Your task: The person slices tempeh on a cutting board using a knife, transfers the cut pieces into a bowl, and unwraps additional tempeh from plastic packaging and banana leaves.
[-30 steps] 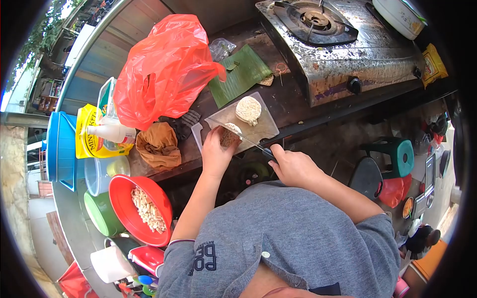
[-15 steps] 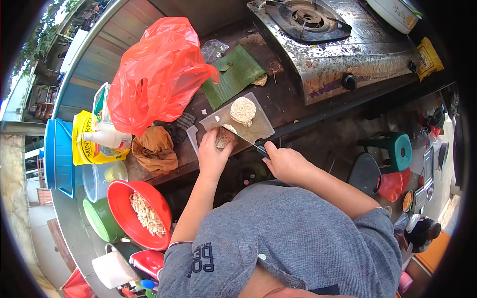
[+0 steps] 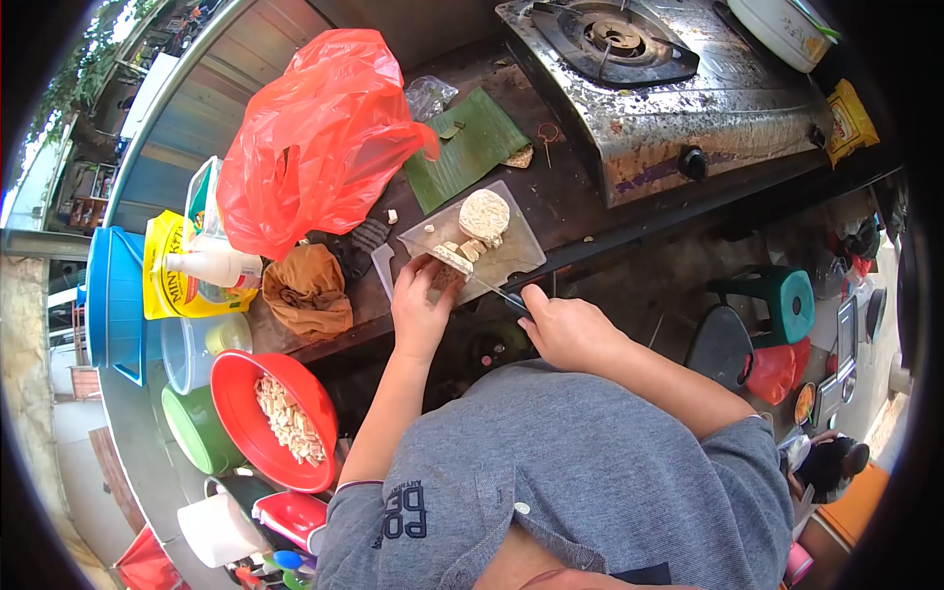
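My right hand point(image 3: 568, 329) grips the dark handle of a knife point(image 3: 490, 287), whose blade lies over the near left part of a pale cutting board point(image 3: 521, 251). With bent fingers, my left hand point(image 3: 421, 303) holds a piece of tempeh point(image 3: 452, 260) at the board's left edge, beside the blade. A few small cut pieces point(image 3: 473, 249) lie just beyond it. Farther back on the board sits a round cream-coloured tempeh block point(image 3: 484, 216). Part of the held piece is hidden by my fingers.
A banana leaf point(image 3: 462, 152) and a red plastic bag point(image 3: 305, 147) lie behind the board. The gas stove point(image 3: 678, 108) stands back right. At left are a brown cloth point(image 3: 307, 293), a red basin point(image 3: 224, 393) of cut pieces, and a blue bucket point(image 3: 108, 305).
Small cut pieces now lie between the held tempeh and the round block. The held piece shows a different, tilted face beside the blade. My hands have shifted only slightly.
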`<state>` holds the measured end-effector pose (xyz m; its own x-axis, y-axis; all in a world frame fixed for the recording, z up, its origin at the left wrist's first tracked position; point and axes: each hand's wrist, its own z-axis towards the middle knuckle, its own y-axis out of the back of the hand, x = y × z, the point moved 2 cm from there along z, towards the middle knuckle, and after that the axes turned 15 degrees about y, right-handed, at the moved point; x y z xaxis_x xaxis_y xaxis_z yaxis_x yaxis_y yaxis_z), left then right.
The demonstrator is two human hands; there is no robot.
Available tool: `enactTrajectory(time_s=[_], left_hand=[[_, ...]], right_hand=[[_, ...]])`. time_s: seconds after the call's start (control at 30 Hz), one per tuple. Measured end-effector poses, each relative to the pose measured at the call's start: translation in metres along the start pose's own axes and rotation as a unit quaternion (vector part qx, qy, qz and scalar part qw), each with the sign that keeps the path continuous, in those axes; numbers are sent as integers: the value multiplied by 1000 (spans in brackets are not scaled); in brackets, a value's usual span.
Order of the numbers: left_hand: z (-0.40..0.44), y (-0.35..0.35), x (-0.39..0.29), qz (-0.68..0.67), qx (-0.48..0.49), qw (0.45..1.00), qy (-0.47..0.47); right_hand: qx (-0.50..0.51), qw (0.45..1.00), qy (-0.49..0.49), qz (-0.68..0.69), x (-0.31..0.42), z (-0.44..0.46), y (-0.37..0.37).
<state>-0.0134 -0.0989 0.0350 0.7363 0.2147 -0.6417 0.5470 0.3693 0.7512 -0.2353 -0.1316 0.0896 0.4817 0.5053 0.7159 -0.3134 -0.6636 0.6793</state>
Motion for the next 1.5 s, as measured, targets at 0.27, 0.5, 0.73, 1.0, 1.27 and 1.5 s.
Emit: enactTrajectory(time_s=[0.27, 0.5, 0.73, 1.0, 1.27, 1.5], left_hand=[[0, -2, 1, 0, 12, 1000, -5], [-1, -1, 6, -59, -13, 998, -18], [-6, -3, 13, -45, -12, 999, 21], [-3, -1, 10, -49, 2, 999, 9], [-6, -5, 16, -111, -12, 994, -1], [-10, -3, 18, -80, -15, 996, 18]], right_hand=[[12, 1000, 0, 5, -13, 15, -14], [-55, 997, 48, 40, -30, 17, -11], [-52, 997, 49, 16, 0, 6, -2], [-25, 999, 25, 5, -5, 17, -21], [-51, 997, 56, 34, -33, 27, -20], [-59, 996, 61, 32, -1, 15, -8]])
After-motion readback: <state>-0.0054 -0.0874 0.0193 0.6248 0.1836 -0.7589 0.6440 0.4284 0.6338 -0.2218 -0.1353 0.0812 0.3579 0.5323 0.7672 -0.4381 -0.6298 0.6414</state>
